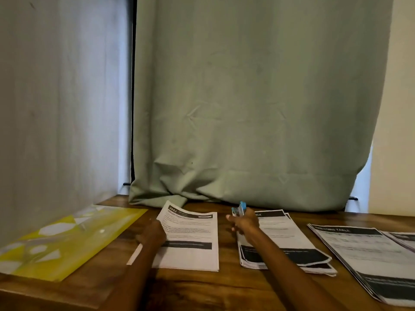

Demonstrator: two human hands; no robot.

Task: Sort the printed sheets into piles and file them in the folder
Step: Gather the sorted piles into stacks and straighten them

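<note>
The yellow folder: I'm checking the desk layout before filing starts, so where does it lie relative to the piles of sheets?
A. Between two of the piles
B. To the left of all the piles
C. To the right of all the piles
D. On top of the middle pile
B: the yellow folder lies flat at the table's left end, left of the pile under the left hand, with the other piles further right.

We see a wooden table [224, 286] with three piles of printed sheets. The left hand [152, 234] holds the left pile [190, 241] by its left edge; the right hand [243, 222] grips a blue stapler [240, 208] over the middle pile [283, 241]. The right pile [368, 259] lies at the table's right edge, a yellow folder [67, 241] near its left edge, and a green curtain [247, 108] hangs at its back edge.
</note>
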